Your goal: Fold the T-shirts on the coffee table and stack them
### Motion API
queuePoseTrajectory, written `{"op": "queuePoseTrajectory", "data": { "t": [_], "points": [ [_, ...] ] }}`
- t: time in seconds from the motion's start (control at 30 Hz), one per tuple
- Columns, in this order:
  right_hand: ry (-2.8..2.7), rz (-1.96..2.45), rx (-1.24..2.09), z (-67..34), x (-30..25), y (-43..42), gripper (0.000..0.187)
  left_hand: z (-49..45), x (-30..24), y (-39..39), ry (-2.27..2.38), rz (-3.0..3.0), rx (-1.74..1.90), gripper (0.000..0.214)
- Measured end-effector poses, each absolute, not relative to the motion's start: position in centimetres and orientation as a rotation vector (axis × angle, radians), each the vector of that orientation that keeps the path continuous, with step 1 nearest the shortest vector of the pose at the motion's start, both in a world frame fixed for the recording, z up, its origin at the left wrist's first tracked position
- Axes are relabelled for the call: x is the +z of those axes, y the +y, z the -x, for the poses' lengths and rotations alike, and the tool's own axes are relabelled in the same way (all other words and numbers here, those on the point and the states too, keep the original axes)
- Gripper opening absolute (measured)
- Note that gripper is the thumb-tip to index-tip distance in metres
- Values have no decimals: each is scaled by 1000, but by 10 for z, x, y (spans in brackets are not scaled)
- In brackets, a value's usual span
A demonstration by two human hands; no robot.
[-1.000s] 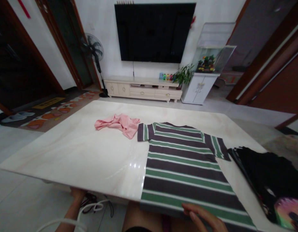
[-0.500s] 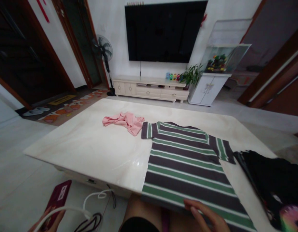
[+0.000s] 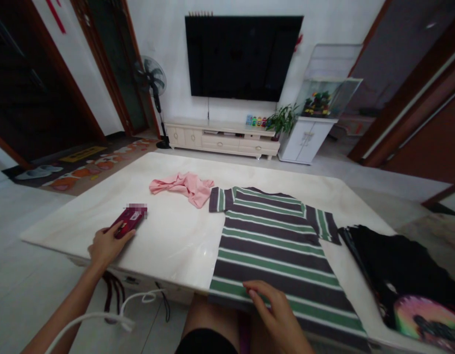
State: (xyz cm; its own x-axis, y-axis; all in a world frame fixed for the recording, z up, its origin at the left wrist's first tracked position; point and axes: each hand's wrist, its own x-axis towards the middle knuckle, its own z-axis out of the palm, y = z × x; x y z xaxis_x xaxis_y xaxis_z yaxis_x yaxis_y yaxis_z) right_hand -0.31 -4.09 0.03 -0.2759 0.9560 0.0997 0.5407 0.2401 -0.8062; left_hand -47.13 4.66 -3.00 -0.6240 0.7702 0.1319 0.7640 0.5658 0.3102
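Note:
My left hand (image 3: pixel 107 244) is closed around a flat maroon phone (image 3: pixel 130 221) with a pale label, at the left front of the table. Dark red cords (image 3: pixel 114 291) hang below that hand. Laid out on the table with its collar away from me is a short-sleeved T-shirt (image 3: pixel 271 246) in green, dark grey and white stripes. Its lower end reaches over the near edge. My right hand (image 3: pixel 275 309) is over the shirt near its hem, index finger stretched out and thumb a little apart; I cannot tell whether it touches the cloth.
A crumpled pink cloth (image 3: pixel 186 188) lies left of the shirt's sleeve. Black clothes (image 3: pixel 404 265) with a colourful print are at the right on the pale table (image 3: pixel 176 231). A white cable (image 3: pixel 83 317) crosses the lower left. Beyond stand a fan (image 3: pixel 154 78) and a TV cabinet (image 3: pixel 220 140).
My left hand has come up from beside the table with the phone and is now over the tabletop. My right hand has shifted left along the shirt's hem. The view has tilted slightly.

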Motion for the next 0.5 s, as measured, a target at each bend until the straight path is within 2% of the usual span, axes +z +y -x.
{"op": "queuePoseTrajectory", "data": {
  "t": [0.27, 0.5],
  "points": [
    [-2270, 1240, 760, 56, -4, -13, 25, 483, -50, 79, 2794, -1463, 460, 68],
    [-2412, 1382, 490, 87, -12, 23, 17, 465, -28, 93, 2765, -1547, 323, 71]
  ]
}}
